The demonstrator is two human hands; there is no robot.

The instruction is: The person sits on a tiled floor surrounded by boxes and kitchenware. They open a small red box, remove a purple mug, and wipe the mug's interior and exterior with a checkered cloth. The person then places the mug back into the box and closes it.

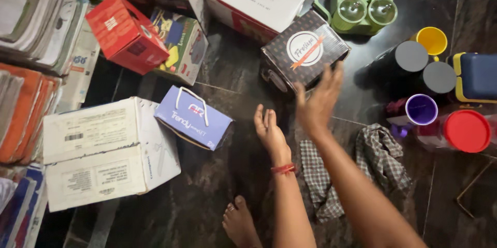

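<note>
From the head view, the person sits low on the dark stone floor (228,175), one bare foot (239,223) tucked in, with boxes and containers spread around in a loose ring, as though each was set down wherever there was room. The right hand (317,104) is raised and blurred, its fingers spread and its grip holding nothing, its fingertips at the near edge of the black box with the round white label (303,51), which lies tilted on the floor just ahead. The left hand (269,130), a red thread at the wrist, hangs flat and loose-fingered over bare floor, its grip also empty. To its left the small lilac carry-box with a white handle (192,117) lies on its side near a large white carton (106,152). A checked cloth (380,157) lies crumpled under and beside the right forearm (probably just dropped there). Farther right stand a purple cup (422,109), a red-lidded jar (467,131), two grey-lidded containers (411,56) and a yellow cup (432,40); a green four-cup mould (363,0) sits beyond. The open room is the strip of floor between the lilac box and the black box; the left edge is walled in by stacks of folded papers (36,25).
</note>
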